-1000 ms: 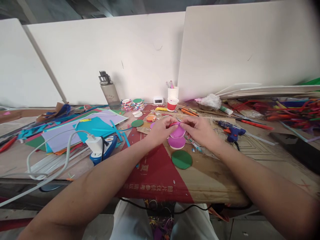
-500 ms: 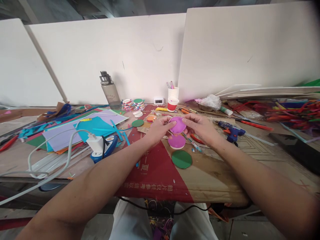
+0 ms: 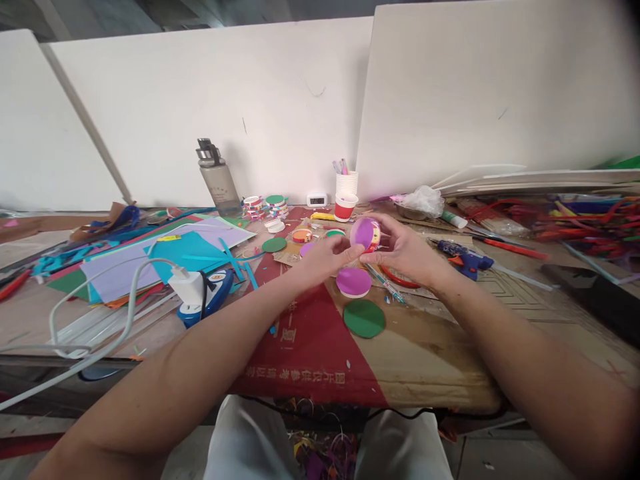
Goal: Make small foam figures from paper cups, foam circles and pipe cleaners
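Above the cardboard, my right hand grips a cut-down paper cup piece with a purple round face and a red, yellow and white printed side. The piece is tilted so its side shows. My left hand is closed at its lower left edge, thumb against it; some of its fingers are hidden. Just below the hands lies a purple-topped disc, and nearer to me a flat green disc. Beyond my left hand are another green disc and an orange-faced piece.
A glue gun and a phone lie on the right. To the left are coloured paper sheets and a power strip with a white cable. A bottle and stacked paper cups stand at the back.
The purple-faced piece has moved slightly up and right and turned, so its printed side now shows. My left hand has shifted down its edge; my right hand has moved right.
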A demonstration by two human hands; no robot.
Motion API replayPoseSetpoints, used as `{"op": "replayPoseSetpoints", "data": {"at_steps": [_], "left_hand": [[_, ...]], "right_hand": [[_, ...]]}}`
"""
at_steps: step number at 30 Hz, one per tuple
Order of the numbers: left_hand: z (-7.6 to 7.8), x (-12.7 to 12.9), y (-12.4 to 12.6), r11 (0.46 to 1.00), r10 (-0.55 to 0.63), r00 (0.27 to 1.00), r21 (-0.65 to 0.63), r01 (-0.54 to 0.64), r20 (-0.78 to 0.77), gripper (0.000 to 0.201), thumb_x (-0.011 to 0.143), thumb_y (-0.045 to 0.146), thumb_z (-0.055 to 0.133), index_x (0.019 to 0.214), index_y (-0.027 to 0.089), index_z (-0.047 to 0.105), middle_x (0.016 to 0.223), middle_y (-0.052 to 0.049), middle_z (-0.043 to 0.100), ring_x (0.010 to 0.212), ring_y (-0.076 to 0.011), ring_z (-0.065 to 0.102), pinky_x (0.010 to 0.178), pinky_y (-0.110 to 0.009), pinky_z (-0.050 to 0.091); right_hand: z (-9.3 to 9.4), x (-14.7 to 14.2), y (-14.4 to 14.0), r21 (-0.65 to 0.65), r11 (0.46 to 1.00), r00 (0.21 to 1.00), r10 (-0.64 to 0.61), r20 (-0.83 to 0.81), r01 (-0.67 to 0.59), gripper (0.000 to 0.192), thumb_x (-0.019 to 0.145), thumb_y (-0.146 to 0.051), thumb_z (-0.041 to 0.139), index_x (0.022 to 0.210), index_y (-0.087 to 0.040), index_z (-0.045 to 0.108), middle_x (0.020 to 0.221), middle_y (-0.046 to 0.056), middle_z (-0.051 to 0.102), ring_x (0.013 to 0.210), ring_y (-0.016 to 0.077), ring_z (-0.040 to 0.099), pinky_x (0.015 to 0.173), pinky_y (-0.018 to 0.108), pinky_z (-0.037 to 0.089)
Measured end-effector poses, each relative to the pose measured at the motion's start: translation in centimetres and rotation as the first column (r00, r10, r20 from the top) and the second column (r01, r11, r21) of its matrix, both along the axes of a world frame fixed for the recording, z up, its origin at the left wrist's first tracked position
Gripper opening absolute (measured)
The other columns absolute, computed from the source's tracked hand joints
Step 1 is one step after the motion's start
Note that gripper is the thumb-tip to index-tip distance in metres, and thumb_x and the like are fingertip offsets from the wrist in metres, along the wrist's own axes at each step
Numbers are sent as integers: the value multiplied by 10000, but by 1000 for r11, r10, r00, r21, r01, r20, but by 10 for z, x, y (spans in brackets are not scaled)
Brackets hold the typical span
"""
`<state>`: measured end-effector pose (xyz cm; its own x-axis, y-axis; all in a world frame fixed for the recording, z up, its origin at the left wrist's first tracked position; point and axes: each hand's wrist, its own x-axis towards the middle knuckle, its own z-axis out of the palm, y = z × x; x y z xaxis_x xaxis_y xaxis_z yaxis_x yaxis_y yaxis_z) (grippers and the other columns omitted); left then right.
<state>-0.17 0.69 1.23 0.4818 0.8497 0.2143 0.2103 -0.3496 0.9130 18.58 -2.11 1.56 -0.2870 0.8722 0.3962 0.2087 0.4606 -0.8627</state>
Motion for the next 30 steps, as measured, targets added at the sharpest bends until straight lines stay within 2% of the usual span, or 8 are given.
{"op": "replayPoseSetpoints", "data": {"at_steps": [2, 7, 10, 14, 19, 22, 26, 30], "left_hand": [[0, -2, 0, 997, -17, 990, 74, 28, -139, 361, 831, 526, 615, 830, 169, 667, 831, -38, 666, 761, -167, 591, 645, -235, 418], [-3, -4, 1, 989, -43, 977, 131, 71, -210, 396, 894, 537, 505, 889, 191, 698, 884, -55, 683, 823, -193, 611, 693, -245, 409], [-6, -3, -1, 979, -72, 954, 161, 123, -292, 360, 803, 532, 640, 937, 207, 719, 943, -69, 693, 883, -223, 620, 751, -263, 428], [-9, -2, -7, 950, -95, 888, 225, 216, -449, 578, 581, 539, 817, 1064, 243, 704, 1147, -89, 663, 1097, -300, 572, 919, -337, 425], [-6, -4, -6, 942, -64, 855, 252, 223, -515, 507, 628, 459, 796, 1068, 227, 699, 1121, -91, 674, 1088, -307, 593, 943, -375, 442], [0, -7, 1, 965, -103, 897, 175, 195, -431, 593, 681, 458, 754, 1212, 227, 628, 1201, -80, 647, 1088, -273, 596, 946, -385, 453], [5, -11, 10, 985, -173, 982, -32, 171, -80, 701, 672, 310, 778, 1326, 209, 545, 1313, -126, 579, 1129, -262, 580, 965, -421, 453], [4, -15, 16, 976, -146, 959, -124, 180, 241, 665, 655, 219, 801, 1281, 216, 578, 1373, -124, 533, 1192, -261, 541, 1028, -437, 407]], "right_hand": [[-1, 1, 1, -22, 1000, 1000, -13, -19, 13, 691, 669, -368, 808, 1291, -268, 522, 1320, 92, 596, 1041, 229, 647, 864, 374, 554], [-3, 3, 5, -15, 1000, 998, -22, -63, 21, 672, 672, -321, 791, 1273, -253, 498, 1288, 92, 598, 992, 214, 654, 840, 379, 567], [-3, 5, 7, 19, 996, 995, -91, -43, 92, 653, 682, -264, 759, 1276, -256, 490, 1257, 76, 600, 957, 193, 650, 823, 362, 569], [-1, 5, 6, 69, 984, 986, -167, 16, 165, 634, 679, -197, 720, 1270, -254, 499, 1251, 70, 585, 987, 182, 629, 822, 327, 559], [-2, 4, 7, 49, 984, 985, -171, -2, 171, 634, 673, -207, 724, 1263, -252, 496, 1225, 76, 585, 927, 173, 637, 821, 349, 560], [-3, 4, 8, 23, 988, 985, -148, -87, 150, 620, 655, -266, 770, 1218, -261, 512, 1199, 71, 599, 911, 181, 643, 818, 364, 564], [-1, 5, 7, 42, 989, 982, -133, -132, 140, 590, 665, -281, 783, 1197, -264, 527, 1161, 58, 623, 957, 202, 643, 851, 391, 558], [1, 4, 5, 103, 978, 981, -171, -91, 180, 607, 664, -228, 772, 1222, -259, 536, 1204, 63, 603, 938, 195, 637, 825, 382, 569]]}}
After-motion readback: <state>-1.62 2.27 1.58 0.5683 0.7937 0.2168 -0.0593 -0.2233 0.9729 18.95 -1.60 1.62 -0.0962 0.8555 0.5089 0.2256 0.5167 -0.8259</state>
